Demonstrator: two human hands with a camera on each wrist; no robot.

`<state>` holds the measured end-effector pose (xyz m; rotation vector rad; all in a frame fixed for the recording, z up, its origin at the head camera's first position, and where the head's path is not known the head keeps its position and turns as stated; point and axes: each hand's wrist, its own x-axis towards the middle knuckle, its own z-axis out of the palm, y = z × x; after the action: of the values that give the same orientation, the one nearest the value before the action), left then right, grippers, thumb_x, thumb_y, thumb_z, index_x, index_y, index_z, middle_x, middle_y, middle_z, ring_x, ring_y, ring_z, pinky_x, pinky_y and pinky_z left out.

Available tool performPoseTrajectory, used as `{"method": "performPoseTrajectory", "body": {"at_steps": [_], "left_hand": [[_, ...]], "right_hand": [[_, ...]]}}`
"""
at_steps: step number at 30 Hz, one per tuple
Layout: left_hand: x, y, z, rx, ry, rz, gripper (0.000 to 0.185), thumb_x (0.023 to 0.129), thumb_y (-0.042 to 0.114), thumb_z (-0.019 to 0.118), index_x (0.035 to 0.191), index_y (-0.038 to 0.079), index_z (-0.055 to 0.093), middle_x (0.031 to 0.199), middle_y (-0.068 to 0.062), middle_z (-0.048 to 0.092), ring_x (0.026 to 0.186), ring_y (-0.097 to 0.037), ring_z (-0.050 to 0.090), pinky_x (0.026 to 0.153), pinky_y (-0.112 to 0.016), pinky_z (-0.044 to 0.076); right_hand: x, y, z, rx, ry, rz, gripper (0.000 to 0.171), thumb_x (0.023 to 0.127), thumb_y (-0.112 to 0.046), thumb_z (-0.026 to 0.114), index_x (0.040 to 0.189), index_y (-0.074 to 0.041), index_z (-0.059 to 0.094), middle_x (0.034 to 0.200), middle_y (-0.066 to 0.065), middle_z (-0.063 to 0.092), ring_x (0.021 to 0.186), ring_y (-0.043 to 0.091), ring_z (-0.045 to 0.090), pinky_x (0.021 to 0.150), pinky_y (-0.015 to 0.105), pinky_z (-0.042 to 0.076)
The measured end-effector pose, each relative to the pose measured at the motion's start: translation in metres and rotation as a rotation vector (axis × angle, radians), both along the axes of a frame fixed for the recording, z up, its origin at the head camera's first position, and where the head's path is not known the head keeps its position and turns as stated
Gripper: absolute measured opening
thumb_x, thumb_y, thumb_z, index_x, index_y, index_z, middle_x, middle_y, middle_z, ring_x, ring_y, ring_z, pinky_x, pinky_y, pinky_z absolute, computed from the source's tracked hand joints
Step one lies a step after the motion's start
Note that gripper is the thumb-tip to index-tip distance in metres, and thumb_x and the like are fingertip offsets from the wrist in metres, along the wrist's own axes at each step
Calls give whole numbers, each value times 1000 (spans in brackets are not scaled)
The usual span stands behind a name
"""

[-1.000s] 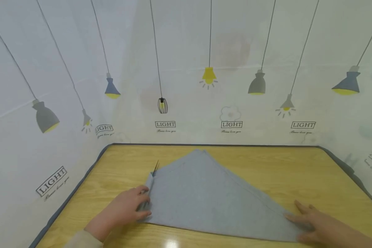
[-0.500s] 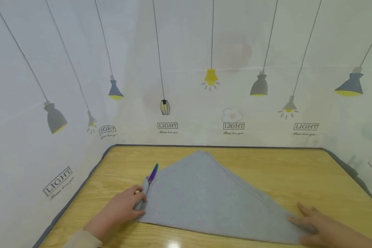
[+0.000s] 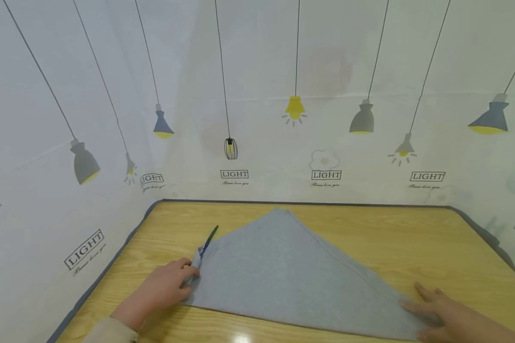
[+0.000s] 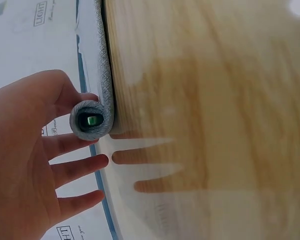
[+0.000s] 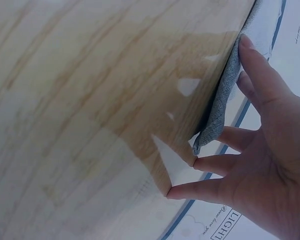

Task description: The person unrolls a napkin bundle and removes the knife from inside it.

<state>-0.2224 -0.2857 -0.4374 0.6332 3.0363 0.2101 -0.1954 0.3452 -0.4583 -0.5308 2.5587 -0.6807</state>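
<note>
A grey cloth [image 3: 283, 271] lies folded into a triangle on the wooden table [image 3: 390, 238]. My left hand [image 3: 188, 274] holds its left corner, which is rolled into a tube [image 4: 92, 120]. The other fingers [image 4: 80, 167] of that hand stay straight. A thin blue-purple utensil [image 3: 209, 238] sticks out of the far end of the roll, and something green shows inside the tube in the left wrist view. My right hand [image 3: 429, 302] lies flat on the cloth's right corner [image 5: 220, 110], its fingers [image 5: 255, 65] straight.
A white curtain [image 3: 257, 95] printed with hanging lamps and the word LIGHT closes in the table at the back and on both sides. A dark trim [image 3: 111, 257] runs along the table's edge. Bare wood shows behind the cloth.
The utensil has turned with the roll, its tip showing broad and purple, then thin and blue. My left hand has drawn slightly leftward. The right hand has hardly moved.
</note>
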Motion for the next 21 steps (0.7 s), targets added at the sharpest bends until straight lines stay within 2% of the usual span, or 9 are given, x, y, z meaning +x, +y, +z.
{"method": "performPoseTrajectory", "body": {"at_steps": [4,10,17,21], "left_hand": [[-1,0,2,2,-36,37,26,84,14,63,109,17,69,121,-11,58,106,-33,60,85,-53,48],[0,-4,4,-11,-18,49,22,88,11,61,108,18,69,119,-11,60,106,-33,60,84,-53,49],[1,-8,5,-24,-2,69,24,85,26,73,108,21,67,120,-10,60,106,-34,59,84,-53,49],[1,-11,4,-36,6,68,27,82,24,77,108,21,67,120,-11,60,106,-34,59,83,-53,49]], "right_hand": [[-2,-2,1,13,1,3,67,82,-41,74,140,-13,55,145,45,13,118,76,5,84,81,23],[-4,-2,-2,31,34,43,61,83,-38,73,138,-15,58,141,48,17,113,79,10,81,81,25],[-6,0,-3,38,42,51,59,83,-39,73,137,-21,58,141,48,18,114,79,9,81,82,24],[-6,0,-4,27,43,58,57,85,-36,72,138,-22,58,141,48,17,113,79,8,80,83,23]]}}
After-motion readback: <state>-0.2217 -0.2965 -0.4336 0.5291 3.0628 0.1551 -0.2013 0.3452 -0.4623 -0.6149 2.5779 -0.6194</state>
